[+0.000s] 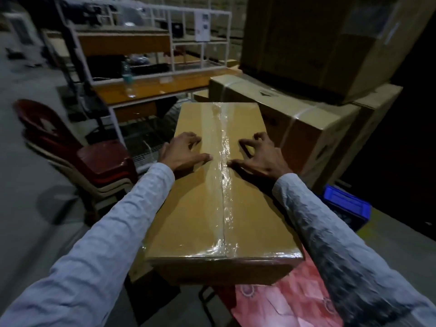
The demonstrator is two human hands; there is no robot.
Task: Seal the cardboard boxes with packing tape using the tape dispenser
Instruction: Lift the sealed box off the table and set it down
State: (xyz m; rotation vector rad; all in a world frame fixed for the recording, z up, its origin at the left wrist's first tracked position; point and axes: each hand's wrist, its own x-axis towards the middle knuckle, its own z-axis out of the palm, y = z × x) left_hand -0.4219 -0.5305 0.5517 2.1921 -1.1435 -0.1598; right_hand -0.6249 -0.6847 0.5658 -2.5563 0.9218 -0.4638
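Note:
A brown cardboard box [198, 208] lies in front of me with its flaps closed. A strip of clear packing tape [224, 175] runs along the centre seam from the far edge to the near edge and folds over the front. My left hand [184, 153] rests on the left flap with its thumb beside the tape. My right hand [257, 154] rests on the right flap, fingertips and thumb touching the cardboard next to the tape. Neither hand holds anything. No tape dispenser shows in the frame.
Large strapped cartons [306, 123] are stacked at the right and behind. A red plastic chair stack [77, 152] stands at the left. A white metal-frame workbench [151, 74] with a bottle is behind. A blue crate [346, 204] sits at the right; red patterned cloth [283, 298] lies under the box.

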